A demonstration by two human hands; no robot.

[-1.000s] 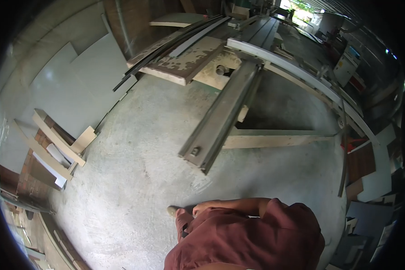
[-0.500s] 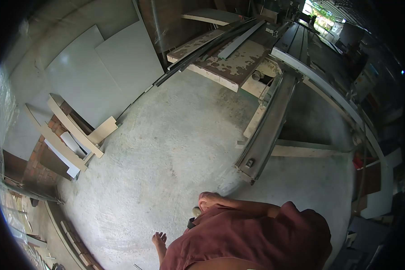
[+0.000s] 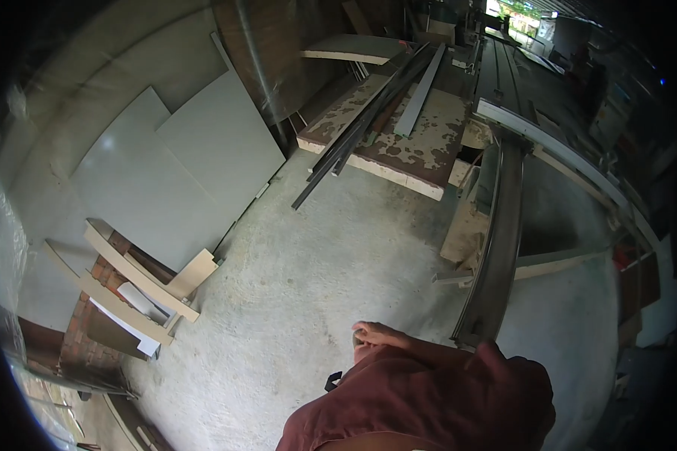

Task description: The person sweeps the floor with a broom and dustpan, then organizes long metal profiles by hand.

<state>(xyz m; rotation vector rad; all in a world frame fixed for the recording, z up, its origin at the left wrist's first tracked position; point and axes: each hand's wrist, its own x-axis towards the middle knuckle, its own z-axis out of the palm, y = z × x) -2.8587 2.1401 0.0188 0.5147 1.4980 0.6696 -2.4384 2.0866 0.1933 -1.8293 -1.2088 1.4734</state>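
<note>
My right hand (image 3: 372,332) is in front of my body, low in the view, with its fingers curled together. Whatever it may hold is too small to make out. My forearm reaches to it from the right, over the dark red shirt (image 3: 429,398). Bare concrete floor (image 3: 301,301) lies around the hand. Off to its right is the near end of a long metal rail (image 3: 496,255). My left hand is not in view.
Ahead stands a worn table (image 3: 421,177) with dark metal strips (image 3: 365,120) and a pale strip (image 3: 421,90) on it. Large grey panels (image 3: 195,158) lean at the left, with curved wooden pieces (image 3: 139,274) nearby. A sliding saw table (image 3: 504,109) extends at the upper right.
My left hand, seen before with its fingers apart, has gone out of view. The view has shifted, and the table and rail now appear further right. My right hand still has its fingers curled.
</note>
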